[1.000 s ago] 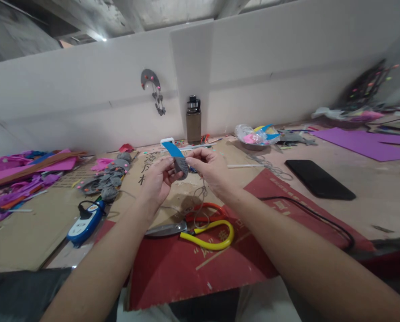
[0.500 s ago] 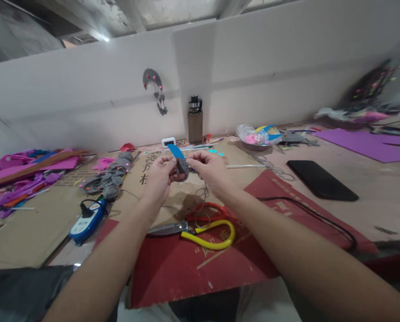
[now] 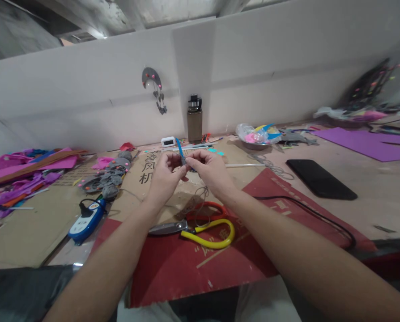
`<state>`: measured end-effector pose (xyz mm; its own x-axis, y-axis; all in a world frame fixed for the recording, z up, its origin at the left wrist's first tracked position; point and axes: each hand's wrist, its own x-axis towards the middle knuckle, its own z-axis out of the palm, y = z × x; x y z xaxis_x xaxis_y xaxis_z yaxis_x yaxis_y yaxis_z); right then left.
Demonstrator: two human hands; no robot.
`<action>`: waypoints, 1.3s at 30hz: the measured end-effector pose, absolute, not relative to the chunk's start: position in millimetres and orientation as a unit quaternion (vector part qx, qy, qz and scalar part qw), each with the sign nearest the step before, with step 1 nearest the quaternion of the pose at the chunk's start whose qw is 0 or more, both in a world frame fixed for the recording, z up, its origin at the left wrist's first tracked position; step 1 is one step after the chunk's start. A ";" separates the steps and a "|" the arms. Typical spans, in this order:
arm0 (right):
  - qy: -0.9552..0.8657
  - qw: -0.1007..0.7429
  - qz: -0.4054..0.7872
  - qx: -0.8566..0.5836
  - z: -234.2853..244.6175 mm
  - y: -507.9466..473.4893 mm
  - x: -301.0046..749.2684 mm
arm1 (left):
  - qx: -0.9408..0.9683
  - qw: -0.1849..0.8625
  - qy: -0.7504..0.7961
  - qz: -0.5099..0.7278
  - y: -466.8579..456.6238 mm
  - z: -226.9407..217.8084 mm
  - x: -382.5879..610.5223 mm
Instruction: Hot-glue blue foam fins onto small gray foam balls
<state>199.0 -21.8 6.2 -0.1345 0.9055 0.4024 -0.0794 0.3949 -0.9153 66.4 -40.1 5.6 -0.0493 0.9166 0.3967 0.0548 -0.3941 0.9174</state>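
My left hand (image 3: 166, 176) and my right hand (image 3: 210, 170) meet above the cardboard, fingertips pinched together. Between them is a small grey piece, mostly covered by my fingers, with a narrow blue strip (image 3: 179, 146) rising from it, seen nearly edge-on. Both hands grip the grey piece; how the strip is joined to it is hidden. Thin grey thread (image 3: 200, 199) hangs in loose loops below my right hand. Nearer to me lie large scissors (image 3: 210, 245) with one yellow and one red handle, their blades pointing left.
Red cardboard (image 3: 173, 277) lies under my forearms. At left are a blue-and-white power strip (image 3: 87, 223), grey yarn pieces (image 3: 111, 176) and coloured felt scraps. A bottle (image 3: 194, 123) stands by the wall; a phone (image 3: 321, 179) and a bowl (image 3: 255, 145) are at right.
The grey piece has turned, so less of it shows and the blue strip appears narrower and more upright. My left hand has rolled inward, its fingers closer to my right fingertips.
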 end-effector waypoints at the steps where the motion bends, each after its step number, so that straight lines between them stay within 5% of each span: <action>1: -0.615 0.567 0.437 -0.331 6.3 -22.0 198.9 | 0.578 0.377 0.411 0.595 -39.8 5.6 66.1; 28: -0.657 0.596 0.350 -0.301 4.0 -25.5 198.7 | 0.528 0.494 0.327 0.608 -45.2 11.1 68.7; 39: -0.735 0.577 0.169 -0.314 1.9 -27.4 202.6 | 0.490 0.507 0.328 0.629 -46.5 11.9 70.1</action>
<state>202.6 -27.4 1.9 -0.1365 0.6557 0.7426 0.2665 0.7463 -0.6099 70.1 -46.5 11.9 -0.0062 0.9591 0.2832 -0.3157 -0.2706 0.9095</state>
